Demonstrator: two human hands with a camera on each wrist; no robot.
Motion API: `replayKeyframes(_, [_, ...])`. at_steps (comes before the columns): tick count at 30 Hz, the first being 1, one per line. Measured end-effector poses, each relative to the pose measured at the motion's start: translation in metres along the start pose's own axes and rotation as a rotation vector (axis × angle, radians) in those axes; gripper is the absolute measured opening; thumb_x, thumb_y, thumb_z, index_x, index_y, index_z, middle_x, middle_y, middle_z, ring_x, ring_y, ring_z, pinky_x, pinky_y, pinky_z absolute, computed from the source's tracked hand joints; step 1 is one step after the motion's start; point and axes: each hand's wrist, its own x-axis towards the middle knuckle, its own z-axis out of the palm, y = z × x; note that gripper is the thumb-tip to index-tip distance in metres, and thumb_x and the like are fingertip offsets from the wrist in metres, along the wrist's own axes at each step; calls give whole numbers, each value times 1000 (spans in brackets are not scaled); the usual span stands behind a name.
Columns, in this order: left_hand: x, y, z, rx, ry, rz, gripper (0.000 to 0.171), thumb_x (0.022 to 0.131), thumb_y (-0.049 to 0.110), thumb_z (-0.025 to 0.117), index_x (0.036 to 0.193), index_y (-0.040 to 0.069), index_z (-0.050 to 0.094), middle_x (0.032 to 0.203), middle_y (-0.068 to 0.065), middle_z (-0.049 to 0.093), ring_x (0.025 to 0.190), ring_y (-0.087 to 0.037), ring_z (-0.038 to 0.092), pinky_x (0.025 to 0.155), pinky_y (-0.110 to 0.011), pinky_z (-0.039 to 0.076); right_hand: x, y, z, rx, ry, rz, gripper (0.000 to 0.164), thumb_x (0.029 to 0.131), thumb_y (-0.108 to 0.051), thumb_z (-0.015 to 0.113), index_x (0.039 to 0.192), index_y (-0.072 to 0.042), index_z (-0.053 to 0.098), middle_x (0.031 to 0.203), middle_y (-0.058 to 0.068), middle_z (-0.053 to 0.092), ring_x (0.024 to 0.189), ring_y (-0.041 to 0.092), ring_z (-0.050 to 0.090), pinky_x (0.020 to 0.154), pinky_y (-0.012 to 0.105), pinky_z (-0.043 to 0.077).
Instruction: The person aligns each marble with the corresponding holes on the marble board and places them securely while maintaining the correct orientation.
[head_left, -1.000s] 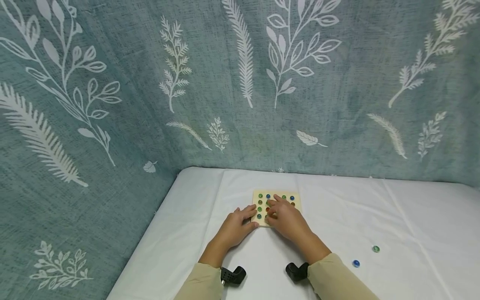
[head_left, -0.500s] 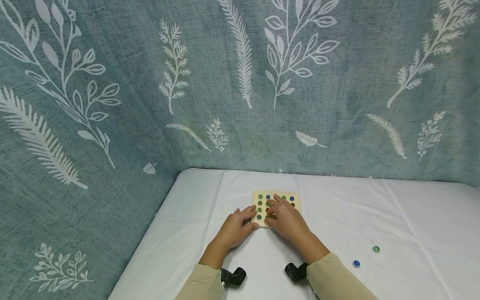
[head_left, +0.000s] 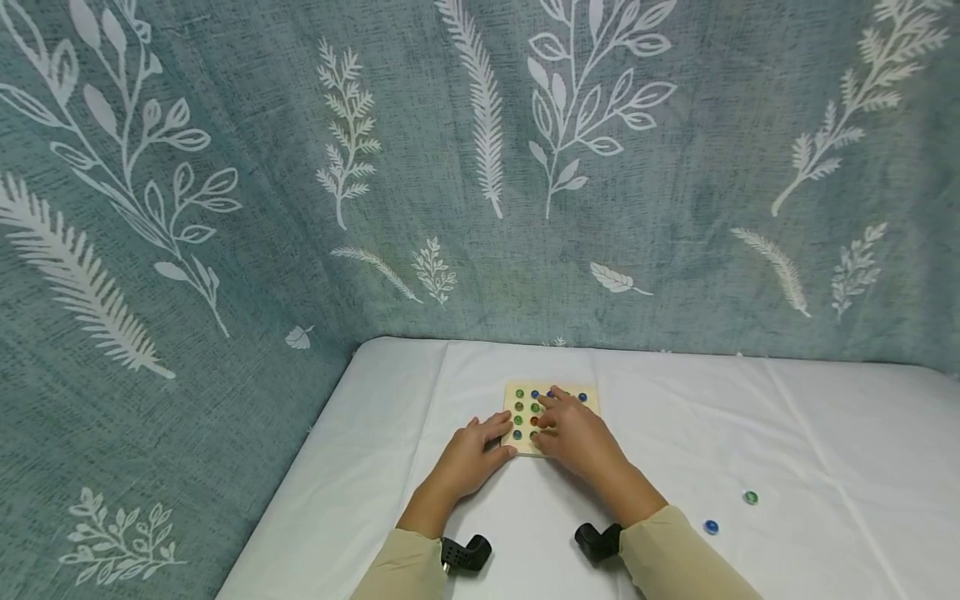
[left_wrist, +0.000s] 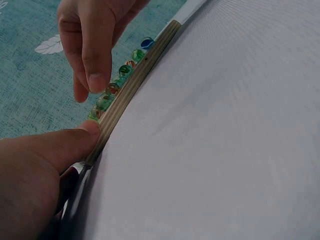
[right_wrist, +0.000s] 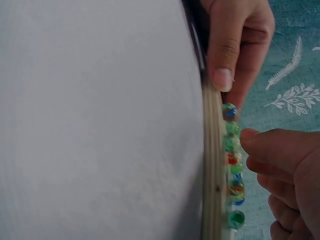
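A pale wooden board [head_left: 528, 450] with rows of coloured glass marbles [head_left: 519, 407] lies on the white cloth in the head view. My left hand [head_left: 468, 458] rests at its near left corner, thumb [left_wrist: 90, 127] against the near edge and fingers along the left side. Over the middle and right of the board hovers my right hand [head_left: 577, 433], fingers loosely bent. Its thumb [right_wrist: 250, 135] is close beside green marbles [right_wrist: 231, 129] in the right wrist view; no marble shows between its fingers. That hand hides much of the board's right part.
To the right on the cloth lie a loose blue marble [head_left: 711, 527] and a loose green marble [head_left: 751, 497]. A teal leaf-patterned curtain [head_left: 480, 275] hangs behind and to the left. Black wrist cameras [head_left: 468, 552] sit below both hands.
My right hand has shifted slightly to the right and lifted a little, uncovering a blue marble in the far row and more of a near-row marble. The left hand stays in place.
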Motion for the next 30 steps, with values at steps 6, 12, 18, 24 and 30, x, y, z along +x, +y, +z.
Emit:
replayKeyframes(6, [-1,-1,1,11,5,-9,50,95,35,65,140,15,57,152,9,45,143,-39,35,120,-50,29,-9,9,-19,36,23,43,19,85,-22,77,98,-8,78,147,10,52,145,33,34,112,60,37])
replayKeyframes(12, [-2,1,1,2,8,-5,51,94,33,67,140,13,57,152,6,45,143,-39,35,120,-51,29,-29,32,-51,96,49,101,23,88,-24,74,103,-7,77,150,10,48,146,35,30,111,61,36])
replayKeyframes(18, [-1,3,2,-14,3,-12,51,94,32,67,140,13,57,152,6,45,144,-37,34,121,-49,27,-59,73,-82,85,77,143,33,90,-32,72,107,-4,75,151,14,46,144,40,32,107,65,38])
replayKeyframes(24, [-1,3,2,-9,0,-18,51,94,33,67,140,14,56,152,7,45,144,-36,34,122,-49,26,-95,119,-109,70,32,196,48,92,-45,67,117,-3,71,154,22,36,135,52,37,96,67,43])
replayKeyframes(30, [-1,1,2,-17,9,-31,52,93,33,67,140,15,56,152,8,45,144,-37,33,122,-50,26,-123,146,-126,57,-14,235,52,92,-46,66,122,-4,69,151,28,37,132,57,36,93,71,40])
